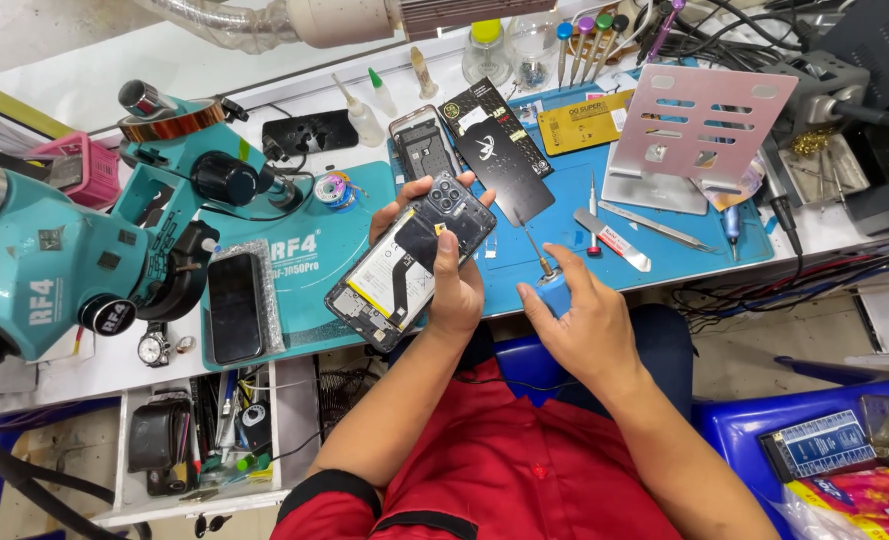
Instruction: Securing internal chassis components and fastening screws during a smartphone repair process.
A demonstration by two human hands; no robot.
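teal microscope [54, 250] | blue mat [664, 250] | red shirt [524, 470] – black cuffs | pink stand [699, 125]

Bare blue mat [664, 262] is lying open just ahead of the right hand [579, 325], between the small red-handled screwdriver [592, 215] and the mat's near edge, giving room to pass forward. Farther right, tweezers [654, 226] and a flat pry tool [612, 240] are lying across the way, and the pink perforated stand [699, 125] is blocking the back. The opened phone [411, 260] in the left hand [454, 285] is filling the middle. To the left, the teal microscope [84, 240] is crowding the bench, with a dark phone [235, 305] lying beside its base. A row of screwdrivers [589, 40] and bottles [374, 100] is lining the rear edge.
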